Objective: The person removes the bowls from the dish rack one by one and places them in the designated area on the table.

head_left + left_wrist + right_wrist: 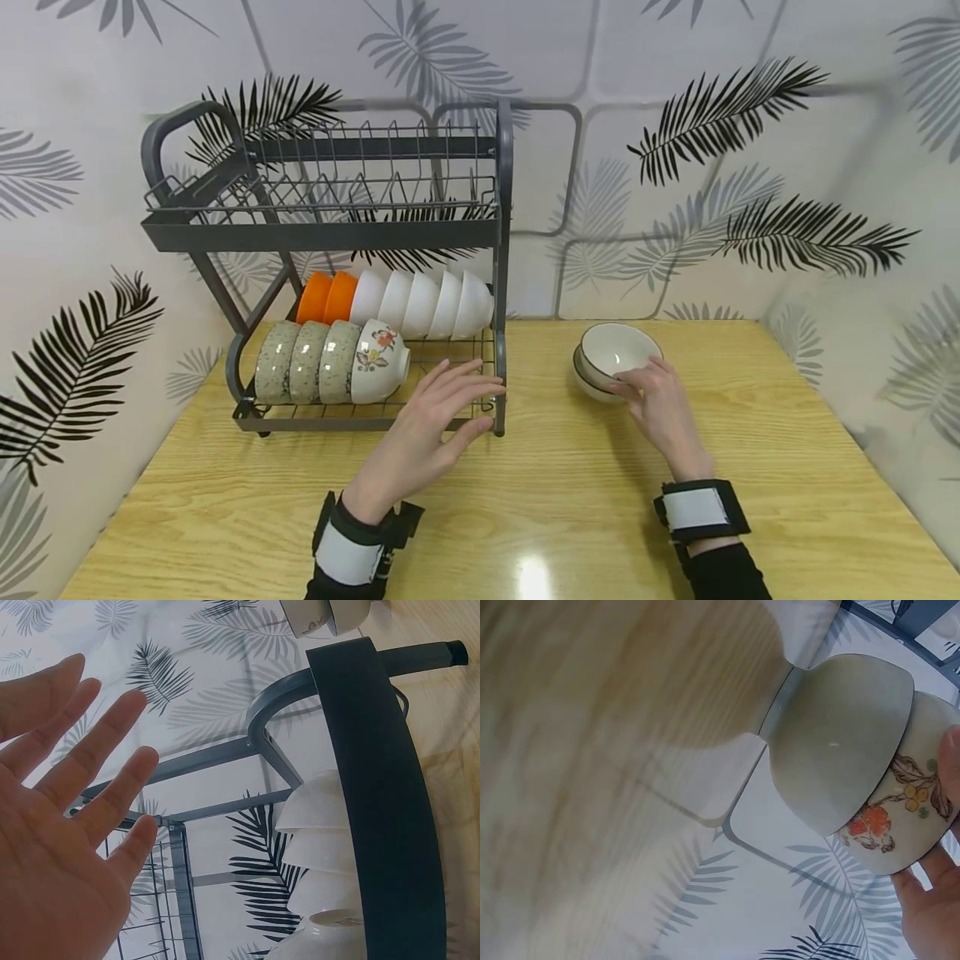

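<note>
My right hand (663, 408) pinches the near right rim of a small cream bowl (618, 346) with a dark edge. That bowl sits in or over a second cream bowl (592, 390) on the table. From the right wrist view, the held bowl (911, 799) bears red and orange flowers, while the bowl beneath (840, 742) looks plain on this side. My left hand (427, 425) holds nothing; its fingers are spread beside the lower right front of the dish rack (322, 233). The flowered bowl (375, 362) in the rack's front row lies just left of those fingers.
Three speckled bowls (303, 364) share the front row on the rack's lower tier. Behind them stand several white bowls (420, 304) and two orange bowls (327, 297), all on their sides. The wooden table (525, 492) meets a leaf-patterned wall (675, 208) at the back.
</note>
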A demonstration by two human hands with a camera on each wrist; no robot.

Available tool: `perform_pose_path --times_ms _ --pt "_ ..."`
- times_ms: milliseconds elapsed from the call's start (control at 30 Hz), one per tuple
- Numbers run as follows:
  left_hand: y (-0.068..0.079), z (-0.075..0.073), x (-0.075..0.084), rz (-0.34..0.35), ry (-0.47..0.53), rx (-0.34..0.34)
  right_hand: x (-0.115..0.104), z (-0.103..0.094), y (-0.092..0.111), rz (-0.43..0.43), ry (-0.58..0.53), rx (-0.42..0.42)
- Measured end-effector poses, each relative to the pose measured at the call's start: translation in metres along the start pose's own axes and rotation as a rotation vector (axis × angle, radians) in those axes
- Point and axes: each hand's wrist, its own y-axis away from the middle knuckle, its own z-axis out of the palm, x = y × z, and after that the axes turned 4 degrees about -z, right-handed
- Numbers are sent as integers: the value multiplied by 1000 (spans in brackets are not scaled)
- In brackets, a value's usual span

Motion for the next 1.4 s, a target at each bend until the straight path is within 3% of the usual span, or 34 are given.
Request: perform_pose_path --times_ms 233,400,667,867,1067,1200,1400 --pt "0 1 -1 -2 14 7 -3 -2 -1 54 61 -149" --pt "0 1 -1 -6 20 5 -5 -3 -1 75 90 -204" --pt "0 1 -1 -16 20 -2 -2 -4 0 177 -38 -280" --pt "1 0 -2 -16 32 13 0 -5 -2 186 -66 -318" --pt "0 2 -8 -45 174 35 -1 -7 -2 189 -88 -327" --pt "0 5 -14 -122 166 112 -1 -8 -1 187 -92 -328" --pt "0 5 -25 -303 123 319 1 -9 0 161 -114 -323"
